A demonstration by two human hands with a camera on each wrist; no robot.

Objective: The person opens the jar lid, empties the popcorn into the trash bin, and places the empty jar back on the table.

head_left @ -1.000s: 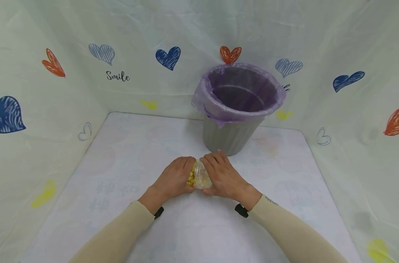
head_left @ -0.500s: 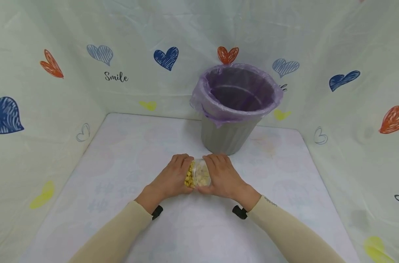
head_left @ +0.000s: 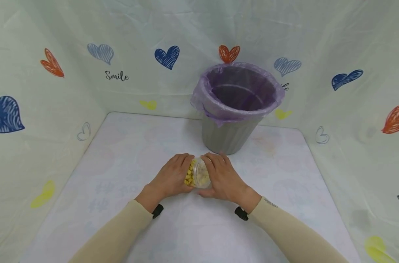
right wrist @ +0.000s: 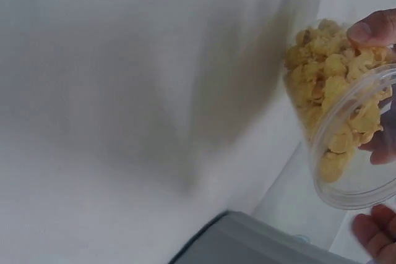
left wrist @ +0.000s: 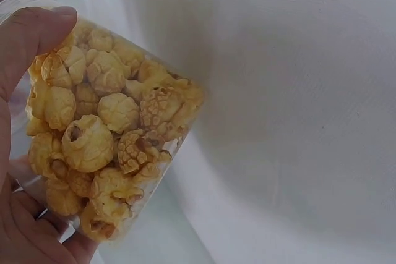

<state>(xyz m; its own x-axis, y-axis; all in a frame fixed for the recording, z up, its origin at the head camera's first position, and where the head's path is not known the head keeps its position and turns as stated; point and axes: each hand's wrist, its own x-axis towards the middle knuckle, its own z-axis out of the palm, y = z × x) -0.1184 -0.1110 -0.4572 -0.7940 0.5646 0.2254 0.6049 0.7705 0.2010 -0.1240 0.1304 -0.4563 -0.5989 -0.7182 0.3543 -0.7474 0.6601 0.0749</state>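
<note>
A clear plastic jar of popcorn lies tilted on its side between both hands, low over the table. My left hand grips its body, thumb on one side and fingers around the other, as the left wrist view shows. The clear round lid faces toward the right hand. My right hand is beside the lid with its thumb spread away from it. In the right wrist view, the right fingers show a gap from the lid's rim.
A grey trash bin with a purple liner bag stands behind the hands, toward the back of the white table. A light curtain printed with hearts encloses the back and sides.
The right thumb has moved away from the lid, and the right hand has loosened from it. The left hand keeps its grip on the jar in nearly the same spot.
</note>
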